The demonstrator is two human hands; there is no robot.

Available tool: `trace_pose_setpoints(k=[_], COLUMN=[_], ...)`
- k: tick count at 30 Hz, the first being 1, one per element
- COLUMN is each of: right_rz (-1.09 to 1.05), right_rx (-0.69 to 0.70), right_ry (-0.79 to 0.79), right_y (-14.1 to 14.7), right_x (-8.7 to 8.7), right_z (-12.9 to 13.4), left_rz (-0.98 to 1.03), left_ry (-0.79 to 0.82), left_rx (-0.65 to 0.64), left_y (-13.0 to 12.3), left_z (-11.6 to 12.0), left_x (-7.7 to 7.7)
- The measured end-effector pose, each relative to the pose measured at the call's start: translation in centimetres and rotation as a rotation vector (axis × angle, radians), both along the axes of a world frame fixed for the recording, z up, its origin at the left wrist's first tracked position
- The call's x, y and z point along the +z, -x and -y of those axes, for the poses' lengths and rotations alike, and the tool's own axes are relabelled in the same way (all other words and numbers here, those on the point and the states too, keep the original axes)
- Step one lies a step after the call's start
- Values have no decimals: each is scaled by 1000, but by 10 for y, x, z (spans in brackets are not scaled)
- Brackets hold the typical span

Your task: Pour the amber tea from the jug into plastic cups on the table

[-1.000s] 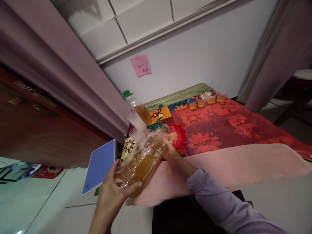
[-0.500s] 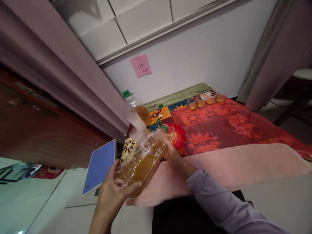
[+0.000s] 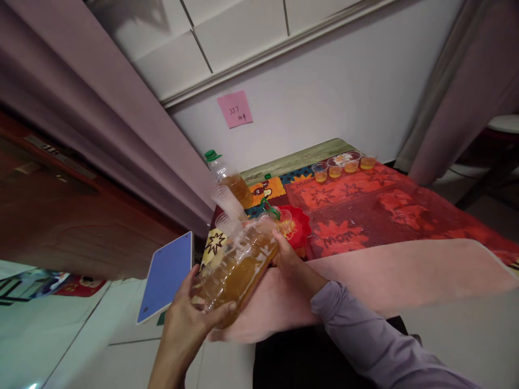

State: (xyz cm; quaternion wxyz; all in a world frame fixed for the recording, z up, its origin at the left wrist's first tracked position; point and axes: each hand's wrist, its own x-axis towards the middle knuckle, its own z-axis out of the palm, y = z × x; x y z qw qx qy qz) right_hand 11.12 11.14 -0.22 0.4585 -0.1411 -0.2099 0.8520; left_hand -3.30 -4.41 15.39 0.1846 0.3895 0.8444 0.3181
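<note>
A large clear plastic bottle (image 3: 241, 270) of amber liquid lies tilted between my hands, its neck pointing away over the table. My left hand (image 3: 188, 310) is wrapped round its base end. Near the neck, my right hand (image 3: 286, 251) grips the side. The mouth, ringed in green, is over a small clear plastic cup (image 3: 285, 219), which stands in a red scalloped dish (image 3: 302, 227). Whether liquid is running out is too small to tell. Left of the bottle is a leaning stack of clear cups (image 3: 227, 202).
A second bottle (image 3: 235, 189) with a green cap stands at the back left. Several cups (image 3: 334, 170) with yellow liquid line the table's far side. A loose green cap (image 3: 267, 176) lies on the patterned tablecloth (image 3: 348, 210). A blue board (image 3: 168, 275) is left of the table.
</note>
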Motion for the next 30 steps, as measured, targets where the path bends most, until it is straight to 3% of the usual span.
trace_pose_setpoints(k=[30], right_rz=[4], right_rx=[25], right_ry=[-7], right_y=[-3], right_x=[0], right_z=[1], left_rz=[46], left_ry=[13], left_rx=[-4], left_y=[4], left_z=[1], left_x=[-5])
